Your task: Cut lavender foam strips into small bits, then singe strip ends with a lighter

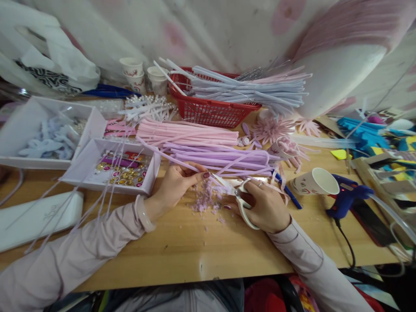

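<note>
One lilac fuzzy stem [172, 159] was pinched in my left fingers [196, 178], slanting in front of a lilac bundle [214, 158]. My right fingers [255, 188] gripped the white handles of the scissors [236, 192], whose blades pointed toward my left thumb; whether they touched the stem, I couldn't tell. Lilac fluff [208, 197] lay on the desk [182, 251] below, and a blue glue gun [346, 193] sat off to my right.

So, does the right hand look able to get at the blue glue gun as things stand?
Not straight away, it seems: the right hand is holding scissors. Otherwise the way looks free, passing on the near side of the paper cup to the blue glue gun.
</note>
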`<state>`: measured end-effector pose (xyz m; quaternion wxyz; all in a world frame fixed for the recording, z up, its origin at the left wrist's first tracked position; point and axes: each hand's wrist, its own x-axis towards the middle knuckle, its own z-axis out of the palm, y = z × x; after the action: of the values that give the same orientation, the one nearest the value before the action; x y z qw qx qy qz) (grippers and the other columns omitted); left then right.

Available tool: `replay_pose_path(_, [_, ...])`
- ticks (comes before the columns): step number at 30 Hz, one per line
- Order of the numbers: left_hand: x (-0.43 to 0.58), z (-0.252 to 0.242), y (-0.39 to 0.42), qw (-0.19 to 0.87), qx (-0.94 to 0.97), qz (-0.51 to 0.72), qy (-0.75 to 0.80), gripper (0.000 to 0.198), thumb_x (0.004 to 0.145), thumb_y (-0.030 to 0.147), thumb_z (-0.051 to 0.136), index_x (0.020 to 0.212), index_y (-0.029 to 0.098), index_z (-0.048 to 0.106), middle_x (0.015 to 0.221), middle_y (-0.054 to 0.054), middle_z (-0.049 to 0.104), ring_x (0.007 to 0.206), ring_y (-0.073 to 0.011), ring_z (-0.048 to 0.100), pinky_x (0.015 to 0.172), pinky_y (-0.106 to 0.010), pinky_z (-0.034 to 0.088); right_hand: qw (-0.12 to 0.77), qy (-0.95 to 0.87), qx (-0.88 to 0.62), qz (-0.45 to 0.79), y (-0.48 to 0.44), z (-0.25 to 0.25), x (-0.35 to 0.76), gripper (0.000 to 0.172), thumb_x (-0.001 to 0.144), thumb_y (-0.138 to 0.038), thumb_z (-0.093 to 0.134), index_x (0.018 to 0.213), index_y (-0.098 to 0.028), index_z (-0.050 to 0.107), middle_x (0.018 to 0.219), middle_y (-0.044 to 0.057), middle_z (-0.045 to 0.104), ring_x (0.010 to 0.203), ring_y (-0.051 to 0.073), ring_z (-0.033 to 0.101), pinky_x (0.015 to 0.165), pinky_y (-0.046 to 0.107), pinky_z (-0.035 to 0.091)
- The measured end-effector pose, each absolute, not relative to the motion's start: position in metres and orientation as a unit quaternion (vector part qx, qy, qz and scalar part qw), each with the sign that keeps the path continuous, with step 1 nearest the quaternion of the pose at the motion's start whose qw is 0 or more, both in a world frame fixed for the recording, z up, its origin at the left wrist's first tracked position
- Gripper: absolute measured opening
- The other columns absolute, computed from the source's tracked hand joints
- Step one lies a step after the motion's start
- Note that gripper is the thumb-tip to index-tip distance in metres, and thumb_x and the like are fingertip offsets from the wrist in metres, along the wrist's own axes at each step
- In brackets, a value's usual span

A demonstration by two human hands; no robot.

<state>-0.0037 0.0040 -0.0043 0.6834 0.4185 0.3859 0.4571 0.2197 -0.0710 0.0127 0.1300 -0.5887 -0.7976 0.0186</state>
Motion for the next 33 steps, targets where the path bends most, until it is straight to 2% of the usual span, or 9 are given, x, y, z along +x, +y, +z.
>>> replay_pose_path(8, [-0.0044,-0.0052,0.0052,0.677,0.408,0.475,0.386,0.019,0.054,0.022,0.080,0.068,0.015,0.069,0.063,0.001,0.064,0.058,-0.0077,0.053,0.054,-0.019,0.039,0.122,-0.789,-0.601,0.025,-0.0704,0.0138,0.2196,0.023,0.069,-0.035,0.059,0.066,-0.021,0.040,0.069,0.002,0.052,0.059,0.014,0.044,0.056,0.027,0.029])
replay_pose_path(13, [-0.0035,-0.0036,0.0038,0.672,0.421,0.463,0.395,0.019,0.052,0.021,0.081,0.065,0.015,0.068,0.056,0.004,0.059,0.049,-0.0047,0.045,0.046,-0.018,0.034,0.117,-0.794,-0.596,0.023,-0.0710,0.0146,0.2187,0.024,0.069,-0.036,0.059,0.066,-0.021,0.041,0.068,0.002,0.052,0.060,0.014,0.044,0.056,0.027,0.028])
replay_pose_path(25, [-0.0044,-0.0019,0.0037,0.677,0.427,0.449,0.398,0.020,0.052,0.022,0.081,0.065,0.015,0.068,0.051,0.004,0.054,0.045,-0.0037,0.038,0.042,-0.018,0.025,0.132,-0.802,-0.582,0.018,-0.0738,0.0120,0.2230,0.029,0.069,-0.039,0.061,0.060,-0.021,0.040,0.058,-0.001,0.047,0.054,0.012,0.042,0.055,0.025,0.027])
replay_pose_path(33, [-0.0038,-0.0005,0.0039,0.676,0.409,0.469,0.395,0.022,0.051,0.026,0.081,0.066,0.016,0.068,0.061,0.002,0.062,0.053,-0.0070,0.049,0.048,-0.019,0.035,0.114,-0.799,-0.591,0.007,-0.0727,0.0146,0.2216,0.029,0.069,-0.042,0.061,0.064,-0.022,0.041,0.065,0.001,0.050,0.057,0.013,0.043,0.054,0.026,0.026])
